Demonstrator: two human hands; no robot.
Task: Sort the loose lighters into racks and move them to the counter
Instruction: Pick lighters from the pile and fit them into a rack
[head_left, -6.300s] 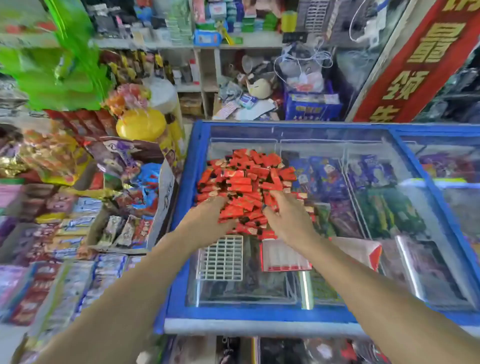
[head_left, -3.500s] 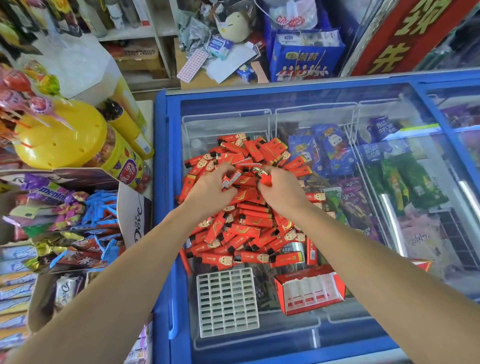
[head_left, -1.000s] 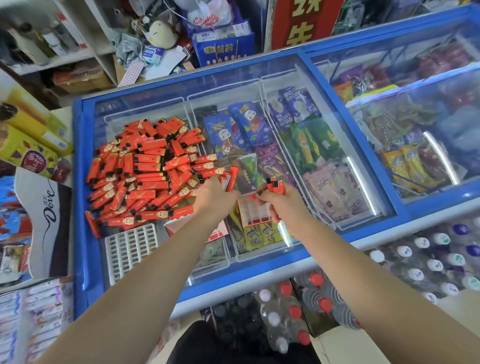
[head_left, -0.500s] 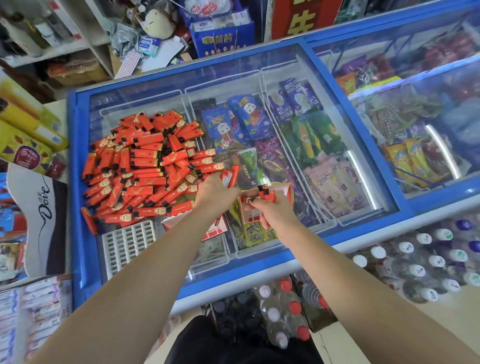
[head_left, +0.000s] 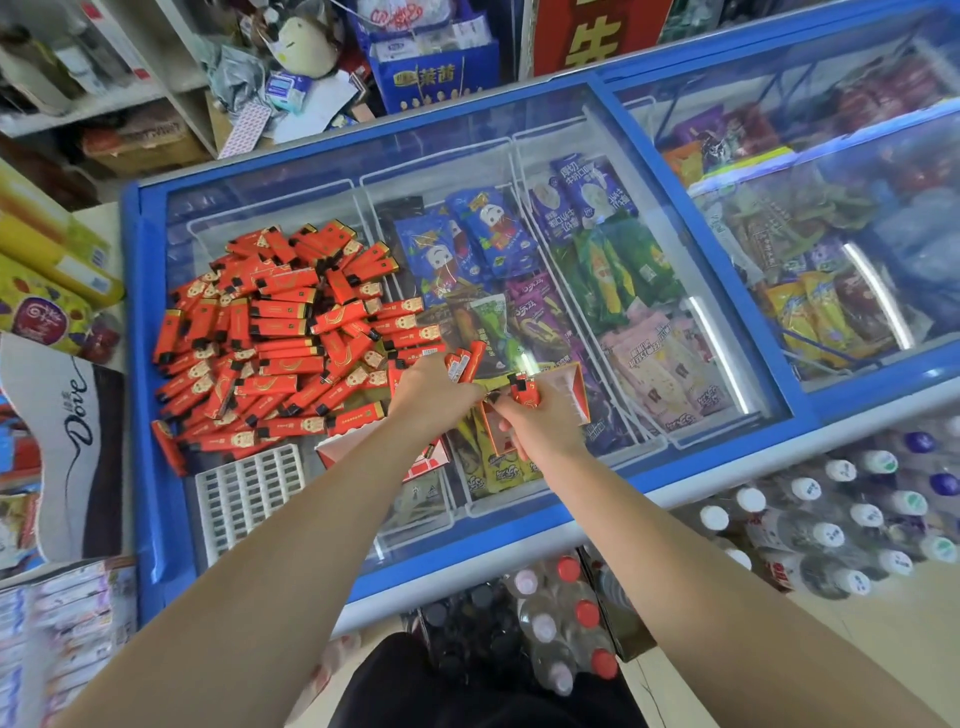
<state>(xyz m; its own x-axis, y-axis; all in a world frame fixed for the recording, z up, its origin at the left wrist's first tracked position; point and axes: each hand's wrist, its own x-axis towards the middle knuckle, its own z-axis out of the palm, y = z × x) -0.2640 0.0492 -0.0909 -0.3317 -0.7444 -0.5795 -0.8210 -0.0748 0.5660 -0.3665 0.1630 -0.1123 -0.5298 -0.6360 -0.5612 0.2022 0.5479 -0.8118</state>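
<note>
A big heap of loose red lighters (head_left: 280, 332) lies on the glass lid of a blue chest freezer (head_left: 156, 519). My left hand (head_left: 434, 392) grips a small bunch of red lighters (head_left: 465, 361) at the heap's right edge. Just to its right, my right hand (head_left: 540, 426) pinches a lighter (head_left: 524, 392) over a red display box (head_left: 569, 392) tilted on the glass; part of the box is hidden by that hand. A white grid rack (head_left: 249, 493) lies flat near the lid's front left. A second red box (head_left: 363, 441) sits under my left forearm.
Ice-cream packets (head_left: 519, 270) fill the freezer under the glass. Snack boxes (head_left: 52, 291) and a Dove carton (head_left: 67, 447) crowd the left side. Bottled drinks (head_left: 831, 514) stand on the floor at front right. Cluttered shelves (head_left: 156, 88) run along the back.
Both hands left the heap with lighters and moved right to the red display box. Over the last second the right hand brought its lighter down onto the box.
</note>
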